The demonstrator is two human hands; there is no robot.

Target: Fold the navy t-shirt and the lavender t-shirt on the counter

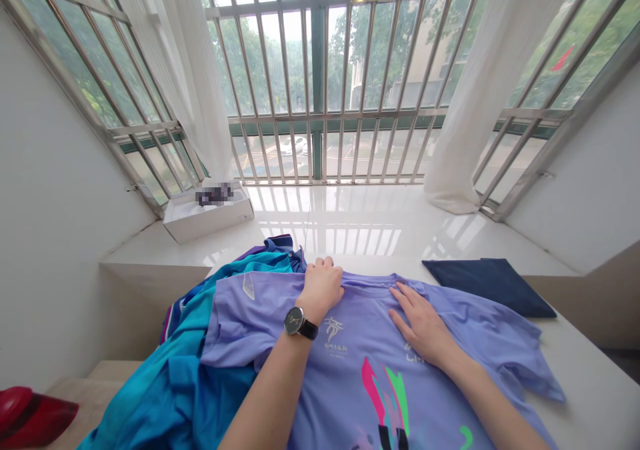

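A lavender T-shirt [350,377] lies spread front side up, its neckline toward the window, with pink, green and black print on the chest. My left hand [323,290], with a black-strapped watch [295,320] on the wrist, has its fingers curled over the shirt's upper edge, left of the collar. Their tips are partly hidden. My right hand [420,320] rests palm down on the shirt right of the collar, fingers stretched out. Turquoise and dark blue clothes [200,363] are heaped to the left, partly beneath the shirt's sleeve.
A folded navy garment [487,287] lies on the white ledge [340,233] at the right. An open white box [213,222] with a blurred dark item stands at the back left. Barred windows and white curtains [455,130] border the ledge. A red object [33,417] is low on the left.
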